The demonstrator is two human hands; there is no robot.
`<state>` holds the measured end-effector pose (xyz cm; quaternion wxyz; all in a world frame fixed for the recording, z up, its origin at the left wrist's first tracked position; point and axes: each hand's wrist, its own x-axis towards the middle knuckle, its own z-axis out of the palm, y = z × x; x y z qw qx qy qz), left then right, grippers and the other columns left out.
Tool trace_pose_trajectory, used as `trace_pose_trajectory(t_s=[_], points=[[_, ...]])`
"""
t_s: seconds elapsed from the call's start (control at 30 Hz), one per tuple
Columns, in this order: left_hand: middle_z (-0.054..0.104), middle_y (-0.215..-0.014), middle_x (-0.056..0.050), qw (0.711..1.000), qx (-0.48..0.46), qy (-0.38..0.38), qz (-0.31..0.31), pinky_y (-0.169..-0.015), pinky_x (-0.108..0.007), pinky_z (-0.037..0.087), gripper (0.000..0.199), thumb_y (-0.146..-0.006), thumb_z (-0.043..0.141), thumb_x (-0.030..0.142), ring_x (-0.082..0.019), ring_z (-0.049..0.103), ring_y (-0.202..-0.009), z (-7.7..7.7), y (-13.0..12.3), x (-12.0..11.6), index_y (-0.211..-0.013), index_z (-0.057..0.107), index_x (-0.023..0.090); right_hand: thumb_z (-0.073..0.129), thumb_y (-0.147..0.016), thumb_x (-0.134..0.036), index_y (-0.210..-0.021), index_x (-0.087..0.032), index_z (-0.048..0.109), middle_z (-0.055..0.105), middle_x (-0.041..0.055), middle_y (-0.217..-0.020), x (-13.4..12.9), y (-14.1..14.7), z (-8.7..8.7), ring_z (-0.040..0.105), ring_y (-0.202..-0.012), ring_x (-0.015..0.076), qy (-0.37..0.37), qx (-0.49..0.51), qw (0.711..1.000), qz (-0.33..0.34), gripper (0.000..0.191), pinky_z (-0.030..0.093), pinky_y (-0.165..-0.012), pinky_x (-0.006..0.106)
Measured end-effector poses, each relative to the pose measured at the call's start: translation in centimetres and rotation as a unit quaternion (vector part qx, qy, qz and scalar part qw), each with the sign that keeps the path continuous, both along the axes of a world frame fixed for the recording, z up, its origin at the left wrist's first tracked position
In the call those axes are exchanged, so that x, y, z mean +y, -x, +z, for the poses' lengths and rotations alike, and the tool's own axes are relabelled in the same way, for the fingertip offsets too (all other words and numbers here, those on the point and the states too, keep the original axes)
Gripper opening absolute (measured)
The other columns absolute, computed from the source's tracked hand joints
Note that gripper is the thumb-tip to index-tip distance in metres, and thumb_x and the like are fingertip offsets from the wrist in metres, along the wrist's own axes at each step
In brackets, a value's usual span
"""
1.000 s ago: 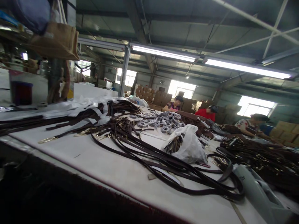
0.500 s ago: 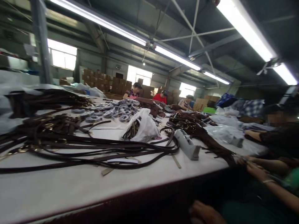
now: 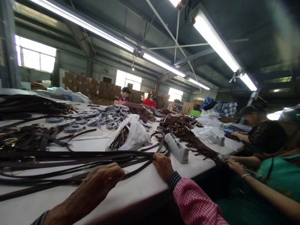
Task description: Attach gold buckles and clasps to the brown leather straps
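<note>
Long dark brown straps [image 3: 89,153] with brass-coloured metal fittings lie stretched across the white table in front of me. My left hand [image 3: 106,175] is closed at the lower strap, which runs out from its fingertips toward the right. A small pale sliver shows beside those fingertips, too blurred to name. My right hand [image 3: 162,165] has its fingers curled over the straps near their looped right end. Just beyond it stands a grey tape dispenser [image 3: 177,149]. Behind the straps is a white plastic bag [image 3: 138,132] with dark strips inside.
Grey coiled rolls [image 3: 112,114] and a heap of brown straps with buckles [image 3: 178,125] cover the table farther back. At the right, a co-worker in green [image 3: 281,175] works at the table edge. Other people sit across the table, with stacked cartons [image 3: 79,84] behind.
The view has turned to the right. My right hand has come up from below the table edge onto the straps, and my left hand has entered from the lower left.
</note>
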<state>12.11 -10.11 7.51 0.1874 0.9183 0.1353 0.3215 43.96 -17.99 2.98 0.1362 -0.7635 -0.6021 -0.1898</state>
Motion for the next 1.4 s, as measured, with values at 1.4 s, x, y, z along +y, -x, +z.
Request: trace_pose_trajectory(t_s=[1.4], points=[[0.047,-0.057,0.007,0.989,0.120,0.078,0.031,-0.057,-0.016,0.030,0.043,-0.093,0.045,0.047,-0.007,0.043,-0.057,5.5,-5.0,12.5,-0.085,0.071,0.014,0.069,-0.087,-0.048,-0.078,-0.015,0.068,0.055,-0.0045,-0.060,-2.5,-7.4,11.6,0.051,-0.057,0.0124,0.068,0.349,0.911,0.208,0.035,0.040,-0.058,0.024]])
